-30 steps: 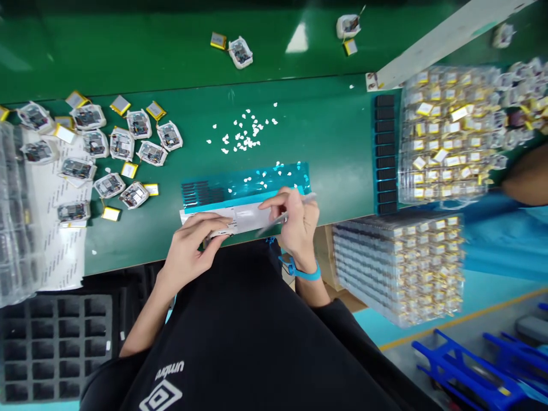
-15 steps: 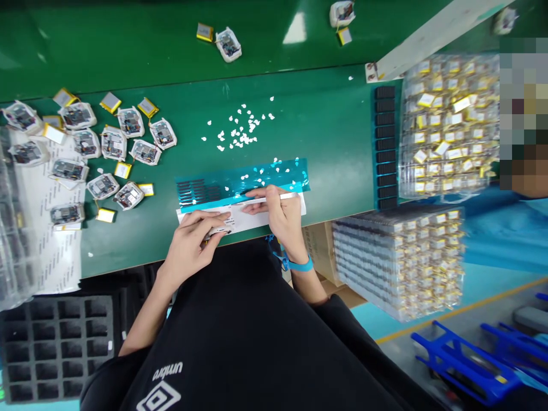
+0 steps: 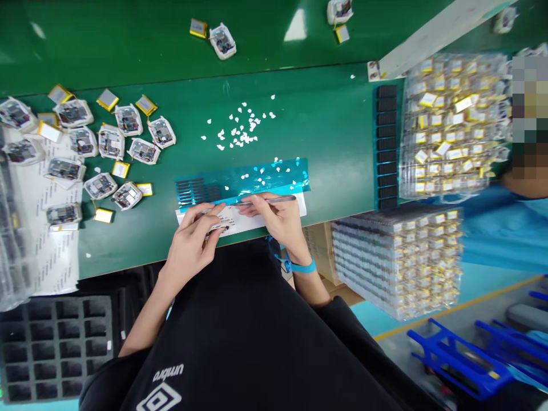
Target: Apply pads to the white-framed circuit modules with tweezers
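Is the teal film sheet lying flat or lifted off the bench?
Flat. The teal film sheet lies spread on the green bench, white scraps resting on it. The right hand holds tweezers along its near edge.

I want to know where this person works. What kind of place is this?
Probably an electronics factory bench. Small circuit boards with yellow batteries lie on a green worktable, clear trays of batteries are stacked beside it, and the right hand holds tweezers.
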Tool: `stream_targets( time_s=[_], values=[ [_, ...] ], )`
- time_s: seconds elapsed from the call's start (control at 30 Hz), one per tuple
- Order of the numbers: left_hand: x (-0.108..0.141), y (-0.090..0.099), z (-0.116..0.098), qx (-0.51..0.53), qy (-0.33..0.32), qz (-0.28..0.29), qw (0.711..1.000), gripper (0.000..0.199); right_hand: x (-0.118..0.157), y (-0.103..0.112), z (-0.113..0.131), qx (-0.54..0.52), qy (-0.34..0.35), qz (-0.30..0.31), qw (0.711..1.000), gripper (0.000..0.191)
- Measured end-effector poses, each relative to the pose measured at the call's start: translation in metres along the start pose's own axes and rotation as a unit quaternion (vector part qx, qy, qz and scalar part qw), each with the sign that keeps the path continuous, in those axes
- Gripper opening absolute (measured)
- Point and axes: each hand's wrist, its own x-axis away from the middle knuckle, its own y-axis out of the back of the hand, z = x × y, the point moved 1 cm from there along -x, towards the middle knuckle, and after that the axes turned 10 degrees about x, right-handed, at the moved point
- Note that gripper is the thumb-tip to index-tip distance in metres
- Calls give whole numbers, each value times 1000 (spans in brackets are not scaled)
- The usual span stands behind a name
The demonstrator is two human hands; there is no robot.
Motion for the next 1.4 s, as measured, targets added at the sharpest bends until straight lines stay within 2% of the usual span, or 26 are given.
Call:
stream_targets(
  time_s=[0.1, 0.23, 0.3, 0.37, 0.4, 0.43, 0.5, 0.6, 0.67, 0.73, 1.17, 1.4],
  values=[
    [-1, -1, -1, 0, 13, -7, 1000, 10, -2, 5, 2, -26, -4, 11, 1000, 49],
    [0, 0, -7, 69, 51, -16, 996, 6, -4, 9, 6, -75, -9, -19, 997, 50],
    [0, 4, -13, 115, 95, -63, 987, 4, -2, 8, 9, -88, -1, -42, 995, 51],
    [-2, 9, -19, 162, 152, -126, 967, 9, 4, 4, 16, -93, 21, -72, 993, 53],
    [-5, 12, -22, 192, 181, -140, 954, 12, 7, 1, 20, -91, 34, -86, 992, 54],
    [-8, 15, -25, 231, 205, -135, 941, 15, 10, -1, 24, -88, 47, -97, 990, 53],
    [-16, 20, -29, 321, 235, -81, 914, 22, 15, -6, 32, -77, 59, -92, 991, 52],
    [-25, 27, -34, 413, 232, 7, 881, 33, 16, -10, 41, -83, 68, -38, 994, 48],
    [-26, 30, -35, 433, 229, 29, 871, 36, 13, -10, 45, -101, 80, -3, 992, 43],
    [-25, 31, -36, 436, 232, 27, 869, 36, 11, -9, 46, -105, 90, 11, 990, 41],
    [-22, 27, -44, 477, 265, -2, 838, 42, 11, -9, 48, -72, 109, -9, 991, 43],
    [-22, 28, -45, 485, 261, -4, 834, 39, 11, -9, 47, -79, 125, -5, 989, 37]
  ],
)
